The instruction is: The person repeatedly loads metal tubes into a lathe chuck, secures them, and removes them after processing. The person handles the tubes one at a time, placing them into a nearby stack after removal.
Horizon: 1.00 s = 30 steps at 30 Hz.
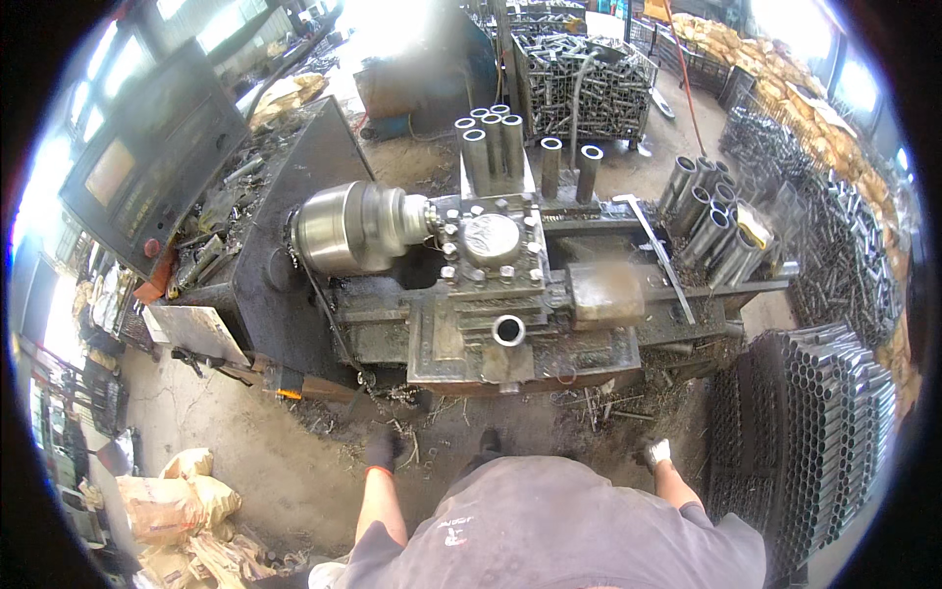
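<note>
On my feed the left hand (383,450) hangs low at centre-left of the frame, in a dark covering with an orange-red band at the wrist. Its fingers merge with the dirty floor (285,442), so I cannot tell whether they are spread or closed. The right hand (659,453), pale-covered, hangs lower right of centre; it is too small and foreshortened for me to read its grip either. Both upper arms run under the grey shirt (579,520), which fills the bottom of my view and is cut by the lower edge.

The lathe (432,358), nearest to both hands, spans the middle of the frame. Its chuck (332,229) sits left of centre; the bright metal toward the tool post (491,275) is smeared, and I can't make out where one part ends. A short tube (508,346) stands below the tool post, its open end facing me. The metal block (601,296) to the right is blurred across its face.

A cluster of tubes (476,162) at upper centre partly hides its own rear members. Tubes at right (702,221) overlap, some behind a hazy patch. The stacked tubes (834,422) at lower right run into the dark fisheye rim.
</note>
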Available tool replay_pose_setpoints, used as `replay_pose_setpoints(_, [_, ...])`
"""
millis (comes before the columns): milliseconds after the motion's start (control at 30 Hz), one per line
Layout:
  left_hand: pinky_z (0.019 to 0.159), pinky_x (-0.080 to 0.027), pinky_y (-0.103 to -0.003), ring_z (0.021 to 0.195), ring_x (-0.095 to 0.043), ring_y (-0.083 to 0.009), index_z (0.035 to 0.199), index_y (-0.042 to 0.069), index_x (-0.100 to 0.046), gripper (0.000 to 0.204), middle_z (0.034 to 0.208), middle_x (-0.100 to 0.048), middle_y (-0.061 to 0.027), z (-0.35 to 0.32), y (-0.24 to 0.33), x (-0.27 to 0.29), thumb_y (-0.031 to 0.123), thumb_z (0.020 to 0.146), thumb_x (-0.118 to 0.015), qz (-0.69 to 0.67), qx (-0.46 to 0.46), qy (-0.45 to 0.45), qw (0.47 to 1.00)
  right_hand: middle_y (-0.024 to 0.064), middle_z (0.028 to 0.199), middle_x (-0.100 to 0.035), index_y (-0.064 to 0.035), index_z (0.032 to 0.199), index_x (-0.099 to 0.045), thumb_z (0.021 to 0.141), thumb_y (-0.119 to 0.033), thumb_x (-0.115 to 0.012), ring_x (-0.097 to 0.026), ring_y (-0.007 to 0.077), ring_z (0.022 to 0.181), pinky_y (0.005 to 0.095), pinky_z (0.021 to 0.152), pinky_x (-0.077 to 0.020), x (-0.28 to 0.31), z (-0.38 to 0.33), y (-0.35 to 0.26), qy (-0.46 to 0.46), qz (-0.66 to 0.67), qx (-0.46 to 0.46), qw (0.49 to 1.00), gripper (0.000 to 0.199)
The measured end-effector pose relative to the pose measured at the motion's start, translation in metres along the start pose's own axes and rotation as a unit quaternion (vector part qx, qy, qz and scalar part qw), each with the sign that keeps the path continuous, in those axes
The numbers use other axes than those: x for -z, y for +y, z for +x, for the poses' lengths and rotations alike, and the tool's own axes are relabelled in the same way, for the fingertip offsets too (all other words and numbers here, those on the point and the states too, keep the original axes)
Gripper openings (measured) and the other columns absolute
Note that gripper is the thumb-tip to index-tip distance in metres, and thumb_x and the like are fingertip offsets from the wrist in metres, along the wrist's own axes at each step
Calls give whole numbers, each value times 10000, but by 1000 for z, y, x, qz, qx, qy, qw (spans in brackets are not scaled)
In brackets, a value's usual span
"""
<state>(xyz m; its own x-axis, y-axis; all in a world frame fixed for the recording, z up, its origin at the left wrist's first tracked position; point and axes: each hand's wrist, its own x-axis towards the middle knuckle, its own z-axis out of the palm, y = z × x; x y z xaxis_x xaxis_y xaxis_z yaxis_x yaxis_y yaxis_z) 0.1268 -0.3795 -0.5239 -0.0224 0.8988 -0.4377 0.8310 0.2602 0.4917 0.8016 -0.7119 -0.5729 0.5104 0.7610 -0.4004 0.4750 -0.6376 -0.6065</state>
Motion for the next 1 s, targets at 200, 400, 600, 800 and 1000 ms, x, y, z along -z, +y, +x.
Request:
replay_pose_setpoints(200, [938,-522,-504,1081,-674,-417,1306,-24,-644,547,1190,-709,-254,17,-20,123,465,1114,-490,-235,111,503,824,162,1065,-791,3,1075,-781,931,-105,-676,-744,275,934,394,871,-581,97,4,-209,298,72,75,949,209])
replay_pose_setpoints(400, [999,-518,-509,1158,-671,-429,1377,-11,-629,534,1291,-704,-237,29,-33,170,440,1141,-466,-87,3,540,837,169,1231,-763,2,1336,-701,947,-128,-686,-726,224,1110,347,1036,-546,172,3,-452,285,87,210,931,410])
replay_pose_setpoints(600, [800,-562,-388,1002,-704,-237,1282,103,-698,400,1201,-740,-79,37,-67,175,440,1104,-576,-725,5,178,665,188,1358,-720,-44,1593,-469,915,-188,-729,-696,283,1261,397,1097,-541,167,35,-648,53,84,426,899,740])
replay_pose_setpoints(800, [633,-459,-303,705,-549,-140,942,86,-653,363,807,-616,-21,13,-54,73,419,1078,-611,-559,41,286,777,225,1477,-635,-59,1671,-286,858,-442,-823,-669,349,1286,433,1100,-530,110,153,-774,-113,-200,333,915,1047])
replay_pose_setpoints(1000, [929,-568,-526,1133,-719,-376,1163,98,-715,337,1267,-735,-200,-51,-126,-74,352,1003,-562,232,82,3,969,140,1409,-697,-80,1359,-678,856,-205,-768,-665,320,1273,418,1081,-526,68,240,-777,-367,-361,282,810,526])
